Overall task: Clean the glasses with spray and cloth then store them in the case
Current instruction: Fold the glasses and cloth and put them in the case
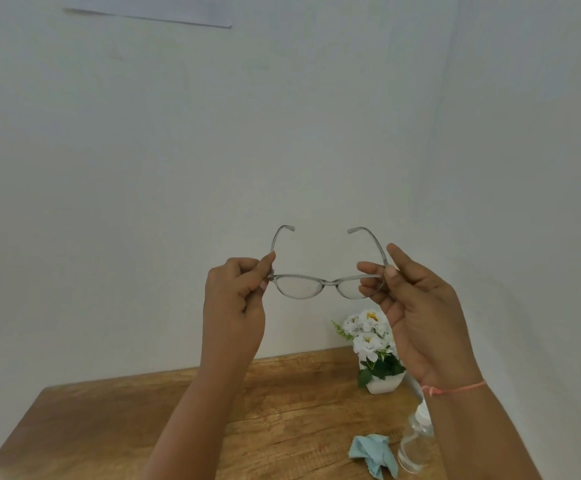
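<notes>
the glasses [327, 271] are held up in the centre of the frame, in front of the pale wall, with both temple arms unfolded and pointing upward and away. the left hand [235, 299] has its fingers [267, 263] pinched together on the left hinge end of the frame; the right hand [417, 306] has its fingers [372, 268] clamped on the right hinge end, with the thumb on the near side. the lenses hang clear of both grips. judged from this pose, the step in hand is an inspection against the plain wall, either before spraying or as a check for smears; which one cannot be told. for a good result, keep the grip on the hinge ends only, with no fingertip on a lens, and tilt the frame slowly so that streaks catch the light. do not spread the temples further. the cloth [372, 453] lies crumpled on the counter [143, 427] at lower right of the frame, just beside the clear spray bottle [415, 441], which is partly hidden behind the right forearm. a white pot of flowers [373, 344] stands at the counter's far edge. no case is in view.
</notes>
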